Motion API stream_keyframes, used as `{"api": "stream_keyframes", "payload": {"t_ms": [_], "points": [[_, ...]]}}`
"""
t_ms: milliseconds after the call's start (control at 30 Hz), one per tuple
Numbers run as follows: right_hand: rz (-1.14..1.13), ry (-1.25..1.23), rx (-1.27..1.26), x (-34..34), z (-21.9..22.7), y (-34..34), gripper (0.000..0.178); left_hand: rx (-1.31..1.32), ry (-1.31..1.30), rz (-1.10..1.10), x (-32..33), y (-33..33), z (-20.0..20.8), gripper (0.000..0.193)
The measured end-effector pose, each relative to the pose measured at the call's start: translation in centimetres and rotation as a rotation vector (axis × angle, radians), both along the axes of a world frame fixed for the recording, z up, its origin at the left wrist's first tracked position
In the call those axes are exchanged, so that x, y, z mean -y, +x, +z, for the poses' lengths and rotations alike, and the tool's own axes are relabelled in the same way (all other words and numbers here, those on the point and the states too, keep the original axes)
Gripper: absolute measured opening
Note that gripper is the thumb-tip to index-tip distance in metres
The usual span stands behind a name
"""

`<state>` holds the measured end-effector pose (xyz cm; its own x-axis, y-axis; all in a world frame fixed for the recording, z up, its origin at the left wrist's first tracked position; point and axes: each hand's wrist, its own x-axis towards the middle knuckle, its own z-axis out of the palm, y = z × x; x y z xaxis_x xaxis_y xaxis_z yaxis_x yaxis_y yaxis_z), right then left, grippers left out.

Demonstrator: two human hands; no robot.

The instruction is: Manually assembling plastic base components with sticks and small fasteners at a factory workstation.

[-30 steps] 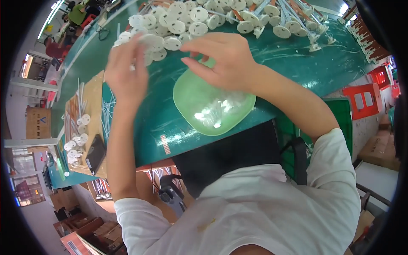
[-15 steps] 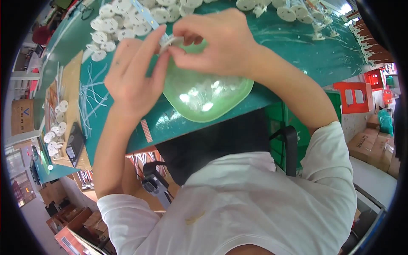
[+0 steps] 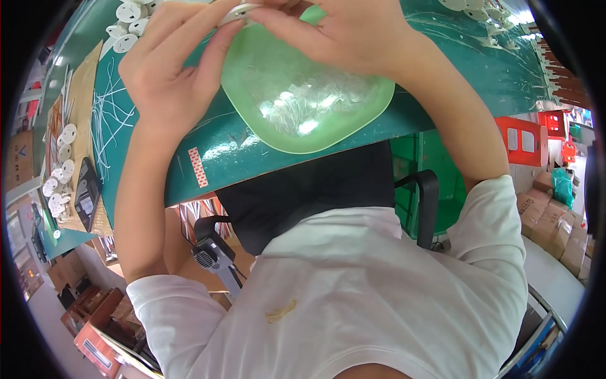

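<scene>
A small white round disc (image 3: 238,12) sits at the upper edge of the picture, pinched between the fingertips of both hands. My left hand (image 3: 167,79) grips it from the left, thumb below and fingers above. From the other side, the thumb and fingers of my right hand (image 3: 353,41) close on it. The right fingertips are partly cut off by the picture's edge. Beneath the hands stands a light green bowl (image 3: 297,149) with small clear plastic pieces (image 3: 293,114) in it. More white round discs (image 3: 126,43) lie in a pile beyond my left hand.
Thin white wires (image 3: 110,120) lie on the green table (image 3: 221,165) at left, near a red-and-white strip (image 3: 197,167). A phone (image 3: 86,196) and more discs rest on cardboard (image 3: 82,120). A green crate (image 3: 451,189) and a red crate (image 3: 522,142) stand at right.
Both hands and the disc now appear higher in the picture, nearer its upper edge. The bowl shows more fully below them. A pale strip seen by the disc earlier is out of sight.
</scene>
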<state>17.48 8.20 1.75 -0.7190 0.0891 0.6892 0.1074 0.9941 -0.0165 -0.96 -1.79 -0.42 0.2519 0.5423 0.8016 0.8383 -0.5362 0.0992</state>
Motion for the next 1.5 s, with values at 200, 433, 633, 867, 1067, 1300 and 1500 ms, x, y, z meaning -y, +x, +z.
{"api": "stream_keyframes", "payload": {"t_ms": [200,433,633,867,1067,1300,1500], "points": [[0.02,0.085,-0.082,-0.1,-0.4,-0.1,0.011,-0.093,0.06,0.029,0.6,0.3,0.3,0.034],[0.265,-0.195,-0.306,-0.7,-1.1,0.0,0.012,-0.12,0.054,-0.021,0.5,0.1,0.9,0.035],[0.136,0.162,-0.251,-0.8,0.6,0.1,0.015,-0.146,0.069,0.206,1.8,0.6,2.1,0.041],[0.297,-0.353,-0.318,0.7,0.9,0.8,0.015,0.005,-0.345,0.131,2.2,3.5,3.1,0.049],[0.229,-0.242,-0.322,1.1,1.0,0.5,0.015,-0.052,-0.106,0.024,1.1,0.7,0.4,0.045],[0.152,-0.582,-0.107,-0.1,1.6,0.2,0.014,0.201,-0.194,0.102,0.8,0.0,0.7,0.034],[0.281,-0.281,0.338,-2.4,-0.9,1.1,0.02,0.329,-0.14,0.084,0.0,-0.2,-0.2,0.045]]}}
